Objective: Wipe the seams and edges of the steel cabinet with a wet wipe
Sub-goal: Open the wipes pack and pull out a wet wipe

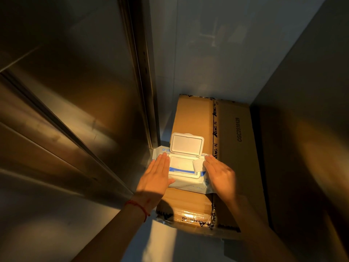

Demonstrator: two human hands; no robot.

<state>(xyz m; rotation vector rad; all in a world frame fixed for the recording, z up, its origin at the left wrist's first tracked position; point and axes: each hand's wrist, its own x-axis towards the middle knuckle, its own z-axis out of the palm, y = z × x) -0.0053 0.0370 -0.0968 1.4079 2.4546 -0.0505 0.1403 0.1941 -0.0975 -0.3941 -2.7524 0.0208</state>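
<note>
A pack of wet wipes [190, 184] lies on a cardboard box, its white flip lid [187, 143] standing open. A white wipe [197, 165] sticks out of the opening at its right side. My left hand [156, 178] lies flat with straight fingers on the left part of the pack. My right hand [220, 173] rests on the pack's right part, fingertips at the protruding wipe; whether they pinch it I cannot tell. The steel cabinet [71, 95] rises on the left, with a vertical seam [145, 80] at its right edge.
The cardboard box [194, 118] lies on the floor beside a second, taller box [238, 148] on its right. A dark panel [302, 91] closes the right side. A pale wall [207, 53] stands behind. The space between cabinet and panel is narrow.
</note>
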